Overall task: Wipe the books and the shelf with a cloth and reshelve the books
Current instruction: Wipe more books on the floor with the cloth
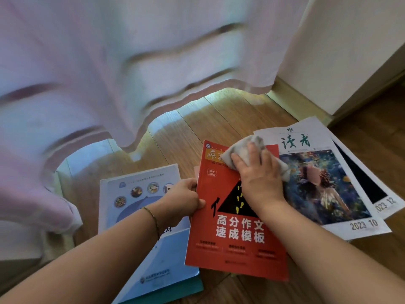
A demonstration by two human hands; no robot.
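A red book (234,233) lies face up on the wooden floor (192,126). My left hand (182,199) grips its left edge, thumb on the cover. My right hand (258,176) lies on a grey-white cloth (245,150) and presses it onto the upper part of the red cover. To the left, a pale blue book (135,194) sits on a teal one (175,290). A magazine dated 2023 10 (324,185) lies to the right, on top of another dated 2023 12 (372,187). No shelf is in view.
A pink sheer curtain (109,73) hangs over the floor at the back and left, its hem close to the books. A white wall with a skirting board (291,95) stands at the back right.
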